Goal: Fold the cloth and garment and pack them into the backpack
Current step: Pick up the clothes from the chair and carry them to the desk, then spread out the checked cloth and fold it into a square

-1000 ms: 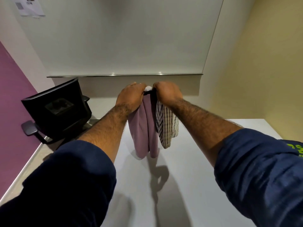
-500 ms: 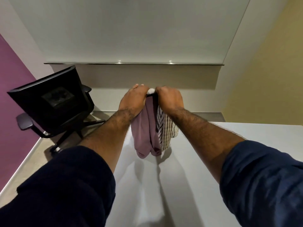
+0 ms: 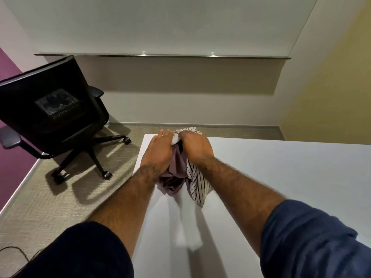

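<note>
A mauve garment (image 3: 174,175) and a white cloth with dark stripes (image 3: 195,187) hang bunched together and touch the white table (image 3: 281,177) near its far left corner. My left hand (image 3: 158,151) holds the mauve garment's top edge, fingers reaching forward. My right hand (image 3: 195,147) grips the striped cloth, a fold of which shows past the knuckles. Both hands are side by side, touching. No backpack is in view.
A black office chair (image 3: 54,113) on castors stands on the carpet to the left of the table. A wall with a whiteboard ledge (image 3: 160,55) lies beyond. A dark cable (image 3: 18,251) lies on the floor at lower left.
Both hands have come down with the fabrics from mid-air to the table's far edge; the hanging ends now bunch on the tabletop. The view has tilted downward.
</note>
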`<action>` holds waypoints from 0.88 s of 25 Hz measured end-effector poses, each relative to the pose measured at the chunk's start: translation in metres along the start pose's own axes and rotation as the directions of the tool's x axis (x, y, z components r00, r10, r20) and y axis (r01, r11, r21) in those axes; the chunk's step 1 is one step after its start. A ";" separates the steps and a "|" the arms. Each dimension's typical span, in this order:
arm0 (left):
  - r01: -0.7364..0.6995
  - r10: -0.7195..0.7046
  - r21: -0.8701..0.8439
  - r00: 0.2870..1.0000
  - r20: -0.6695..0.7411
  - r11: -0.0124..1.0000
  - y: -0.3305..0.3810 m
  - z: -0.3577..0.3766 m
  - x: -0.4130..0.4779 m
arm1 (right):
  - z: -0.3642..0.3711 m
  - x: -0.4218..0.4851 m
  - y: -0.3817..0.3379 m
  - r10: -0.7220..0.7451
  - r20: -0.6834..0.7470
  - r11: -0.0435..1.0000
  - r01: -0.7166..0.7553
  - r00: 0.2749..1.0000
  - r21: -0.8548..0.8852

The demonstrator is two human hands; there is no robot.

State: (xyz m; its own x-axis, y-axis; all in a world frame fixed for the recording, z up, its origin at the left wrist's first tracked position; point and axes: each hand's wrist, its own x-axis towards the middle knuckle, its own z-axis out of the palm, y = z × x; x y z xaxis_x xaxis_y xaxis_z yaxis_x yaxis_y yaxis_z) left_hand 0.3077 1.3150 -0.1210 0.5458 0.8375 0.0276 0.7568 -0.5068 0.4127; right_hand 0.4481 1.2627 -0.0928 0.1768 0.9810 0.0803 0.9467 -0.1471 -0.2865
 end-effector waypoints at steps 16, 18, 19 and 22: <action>0.034 -0.038 0.173 0.999 0.023 0.984 -0.033 0.097 -0.058 | 0.055 -0.023 0.025 -0.032 0.172 0.993 0.012 0.985 0.118; 0.061 -0.077 0.198 0.994 0.073 0.978 -0.033 0.099 -0.064 | 0.038 -0.025 0.028 0.002 0.103 0.986 -0.019 0.995 0.165; 0.091 -0.113 0.210 0.989 0.094 0.973 -0.033 0.099 -0.066 | 0.028 -0.025 0.030 0.029 0.060 0.980 -0.040 0.998 0.195; 0.146 -0.175 0.198 0.974 0.143 0.969 -0.023 0.088 -0.065 | -0.008 -0.029 0.038 0.110 -0.075 0.966 -0.088 0.991 0.244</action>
State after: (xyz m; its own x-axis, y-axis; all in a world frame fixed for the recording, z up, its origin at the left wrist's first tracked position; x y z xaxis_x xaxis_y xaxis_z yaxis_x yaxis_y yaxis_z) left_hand 0.2869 1.2543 -0.2127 0.4502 0.8755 -0.1758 0.8843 -0.4098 0.2238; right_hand 0.4812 1.2282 -0.0987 0.2992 0.9467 0.1197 0.8330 -0.1979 -0.5167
